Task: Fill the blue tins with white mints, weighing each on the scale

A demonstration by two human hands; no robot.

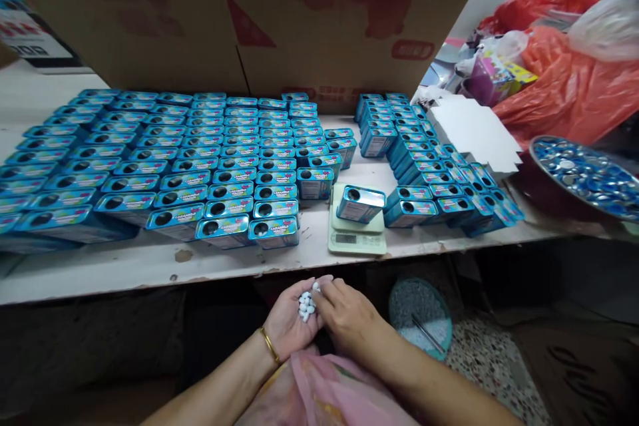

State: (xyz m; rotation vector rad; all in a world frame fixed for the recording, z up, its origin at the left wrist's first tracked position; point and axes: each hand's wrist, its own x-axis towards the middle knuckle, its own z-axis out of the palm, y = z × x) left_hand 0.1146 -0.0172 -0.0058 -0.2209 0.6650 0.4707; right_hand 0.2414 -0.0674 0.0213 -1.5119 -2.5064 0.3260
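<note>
My left hand point(292, 319) is cupped palm up over my lap, with a gold bangle on its wrist. A small heap of white and pale-blue candies point(306, 307) lies in that palm. Bent over the palm's right side, my right hand point(347, 309) has its fingertips drawn together at the candies, touching one near the top. On the table edge ahead stands a pale green scale point(357, 243). One blue tin point(360, 204) with a round hole in its top rests on the scale, slightly turned.
Rows of blue tins point(192, 180) fill the table's left; another block of tins point(422, 170) stands right of the scale. Behind rises a large cardboard box point(239, 20). A bowl of blue-silver lids point(589, 173) sits far right. Below is a tub of candies with tongs point(419, 313).
</note>
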